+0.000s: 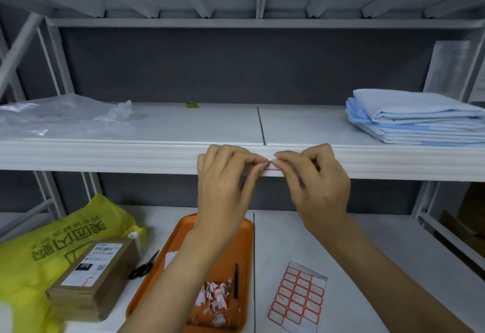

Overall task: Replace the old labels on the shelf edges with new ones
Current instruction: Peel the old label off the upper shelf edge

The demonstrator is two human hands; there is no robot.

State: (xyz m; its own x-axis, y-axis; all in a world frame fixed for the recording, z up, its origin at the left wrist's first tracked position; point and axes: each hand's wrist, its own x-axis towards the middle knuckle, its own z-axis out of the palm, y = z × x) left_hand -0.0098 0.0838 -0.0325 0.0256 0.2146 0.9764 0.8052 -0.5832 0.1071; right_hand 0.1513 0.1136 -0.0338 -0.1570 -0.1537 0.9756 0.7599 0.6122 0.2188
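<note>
Both hands work at the front edge of the white middle shelf (131,156). A small white label with a red border (270,167) sits on that edge, mostly hidden by fingers. My left hand (225,185) pinches the label's left end with thumb and forefinger. My right hand (312,183) pinches its right end, fingertips nearly touching the left's. On the lower shelf lies a sheet of red-bordered blank labels (298,298). An orange tray (244,254) holds torn label scraps (216,298) and a dark pen (236,280).
Folded blue and white cloth (417,117) lies at the right of the middle shelf, clear plastic (60,114) at its left. Below left are a yellow bag (52,248), a brown parcel (97,275) and black scissors (144,267).
</note>
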